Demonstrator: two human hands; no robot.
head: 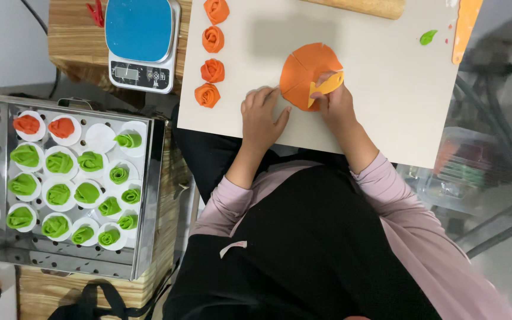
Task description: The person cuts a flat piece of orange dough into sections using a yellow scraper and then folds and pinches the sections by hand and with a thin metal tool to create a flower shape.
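Observation:
A flat orange dough disc with cut lines lies on a pale work board. My right hand grips a small yellow plastic cutter and presses it on the disc's near right edge. My left hand rests flat on the board, fingers apart, with fingertips touching the disc's left edge. Several orange dough roses stand in a column at the board's left side.
A steel perforated tray at the left holds several green and two orange dough roses on white papers. A blue-topped kitchen scale sits beyond it. A wooden rolling pin, an orange strip tool and a green dough bit lie at the board's far edge.

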